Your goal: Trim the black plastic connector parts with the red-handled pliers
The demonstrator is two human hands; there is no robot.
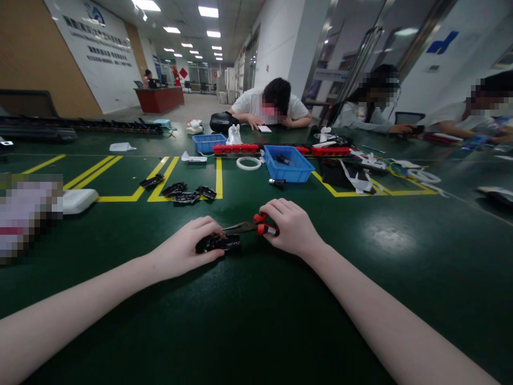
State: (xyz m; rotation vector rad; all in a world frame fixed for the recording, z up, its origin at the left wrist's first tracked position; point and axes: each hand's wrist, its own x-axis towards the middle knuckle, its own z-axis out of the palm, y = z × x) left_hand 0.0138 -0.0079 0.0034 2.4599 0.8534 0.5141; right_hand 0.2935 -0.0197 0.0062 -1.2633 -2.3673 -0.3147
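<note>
My left hand (196, 243) is closed around a small black plastic part (229, 244) on the green table. Red-and-black handles of long-nose pliers (242, 228) are gripped in my right hand (292, 227). The pliers point left, and their tips reach the upper edge of the black part beside my left fingertips. Whether the jaws pinch anything is too small to tell. Beyond my left hand lie several similar black parts (186, 197) near yellow tape lines.
A blue bin (289, 172) holding a dark item stands ahead, with a smaller blue bin (208, 143) behind it. A white tape ring (248, 163) and red strips (236, 149) lie nearby. A white box (79, 201) sits left. Several people sit across the table (256, 331).
</note>
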